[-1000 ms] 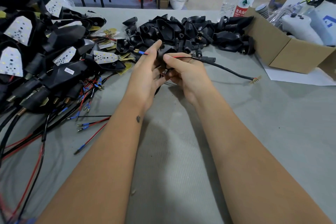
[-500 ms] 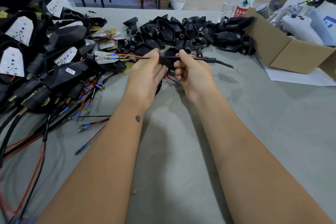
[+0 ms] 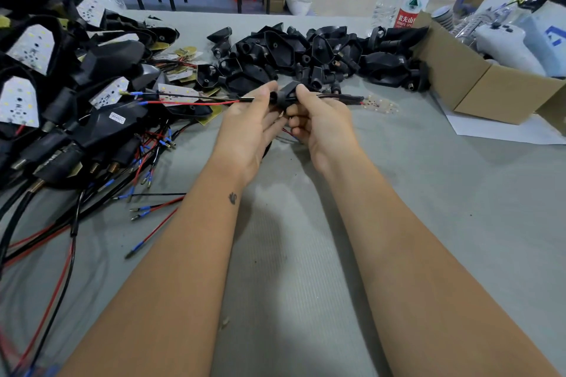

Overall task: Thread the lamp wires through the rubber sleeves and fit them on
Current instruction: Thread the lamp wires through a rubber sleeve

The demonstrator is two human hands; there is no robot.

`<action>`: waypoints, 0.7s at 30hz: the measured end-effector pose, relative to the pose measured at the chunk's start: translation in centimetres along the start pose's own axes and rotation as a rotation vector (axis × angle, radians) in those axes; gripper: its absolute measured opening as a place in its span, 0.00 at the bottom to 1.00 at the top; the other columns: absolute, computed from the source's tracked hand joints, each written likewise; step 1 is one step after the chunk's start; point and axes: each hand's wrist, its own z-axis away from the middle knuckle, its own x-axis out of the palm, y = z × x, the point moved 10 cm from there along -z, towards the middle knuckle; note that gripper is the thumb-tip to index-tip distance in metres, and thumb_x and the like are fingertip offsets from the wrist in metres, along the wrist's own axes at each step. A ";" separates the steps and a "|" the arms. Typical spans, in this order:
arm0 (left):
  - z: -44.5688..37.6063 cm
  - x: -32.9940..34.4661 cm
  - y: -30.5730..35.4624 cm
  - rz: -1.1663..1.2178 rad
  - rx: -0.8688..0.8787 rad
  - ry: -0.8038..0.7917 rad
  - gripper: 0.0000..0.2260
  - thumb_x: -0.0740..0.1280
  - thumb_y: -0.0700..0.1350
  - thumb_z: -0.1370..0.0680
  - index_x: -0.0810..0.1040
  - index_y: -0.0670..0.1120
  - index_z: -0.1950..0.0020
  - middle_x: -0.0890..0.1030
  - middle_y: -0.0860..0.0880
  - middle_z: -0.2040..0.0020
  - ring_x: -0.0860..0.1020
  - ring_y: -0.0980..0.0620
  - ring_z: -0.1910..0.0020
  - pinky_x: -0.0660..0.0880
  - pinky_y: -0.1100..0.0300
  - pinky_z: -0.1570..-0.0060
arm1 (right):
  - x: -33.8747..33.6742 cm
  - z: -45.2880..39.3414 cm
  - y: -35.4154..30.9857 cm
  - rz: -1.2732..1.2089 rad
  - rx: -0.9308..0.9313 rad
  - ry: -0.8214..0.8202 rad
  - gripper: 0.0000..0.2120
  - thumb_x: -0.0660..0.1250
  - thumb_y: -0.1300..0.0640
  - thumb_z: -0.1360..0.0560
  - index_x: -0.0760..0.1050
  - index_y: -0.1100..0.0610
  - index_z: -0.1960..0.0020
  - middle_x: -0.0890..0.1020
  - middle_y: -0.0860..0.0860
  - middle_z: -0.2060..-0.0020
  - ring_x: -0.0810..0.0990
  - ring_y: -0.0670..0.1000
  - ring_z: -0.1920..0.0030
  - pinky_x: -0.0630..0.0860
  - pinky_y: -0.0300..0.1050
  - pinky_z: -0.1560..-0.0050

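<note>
Grey desk (image 3: 428,208), and just before the pile of black sleeves (image 3: 306,55), both hands pinch one sleeve (image 3: 286,95): left hand (image 3: 248,128) gripping its wires (image 3: 196,101), right hand (image 3: 321,122) gripping the sleeve.

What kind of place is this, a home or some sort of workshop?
Most likely a small assembly workshop. A heap of identical black rubber sleeves lies on the grey work table, beside a stack of wired lamp units, and the right hand grips one sleeve being threaded.
</note>
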 end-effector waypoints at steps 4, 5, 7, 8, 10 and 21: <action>0.0 -1.0 0.4 0.013 0.041 0.073 0.15 0.53 0.49 0.15 0.79 0.46 0.46 0.84 0.42 0.51 0.83 0.55 0.50 0.79 0.62 0.48 | 0.7 0.0 -0.1 -0.043 0.009 -0.055 0.09 0.65 0.57 0.20 0.77 0.59 0.58 0.78 0.50 0.73 0.74 0.46 0.73 0.72 0.36 0.71; 0.0 -1.6 0.6 0.049 0.044 0.115 0.16 0.53 0.50 0.15 0.79 0.46 0.48 0.84 0.43 0.51 0.83 0.52 0.50 0.80 0.61 0.49 | 0.7 -0.1 0.0 -0.063 0.015 -0.063 0.08 0.65 0.57 0.21 0.77 0.59 0.57 0.78 0.50 0.72 0.75 0.46 0.73 0.72 0.36 0.71; -0.1 -2.8 0.8 0.122 0.042 0.194 0.17 0.52 0.51 0.15 0.78 0.45 0.49 0.85 0.44 0.54 0.84 0.50 0.52 0.81 0.60 0.52 | 0.5 -0.1 0.1 -0.085 0.027 -0.058 0.07 0.65 0.58 0.21 0.77 0.60 0.56 0.78 0.50 0.72 0.75 0.45 0.73 0.73 0.36 0.71; -0.1 -3.4 1.0 0.150 0.043 0.226 0.18 0.52 0.52 0.15 0.78 0.45 0.50 0.85 0.44 0.55 0.84 0.49 0.53 0.81 0.59 0.54 | 0.3 -0.2 0.1 -0.085 0.036 -0.046 0.07 0.65 0.58 0.21 0.77 0.60 0.56 0.78 0.50 0.72 0.75 0.45 0.73 0.73 0.36 0.71; 0.0 -4.3 1.3 0.181 0.053 0.276 0.18 0.52 0.52 0.15 0.77 0.45 0.50 0.85 0.44 0.55 0.84 0.49 0.53 0.81 0.59 0.54 | -0.6 -0.3 0.2 -0.072 0.061 0.013 0.11 0.64 0.57 0.20 0.76 0.60 0.59 0.78 0.50 0.74 0.75 0.46 0.74 0.74 0.36 0.72; -0.2 -4.8 1.2 0.162 0.049 0.292 0.17 0.52 0.53 0.15 0.76 0.45 0.51 0.86 0.44 0.57 0.85 0.49 0.55 0.81 0.59 0.55 | -5.6 -0.4 -1.6 -0.051 -0.133 0.399 0.04 0.64 0.61 0.21 0.73 0.59 0.46 0.78 0.52 0.61 0.75 0.45 0.70 0.75 0.37 0.67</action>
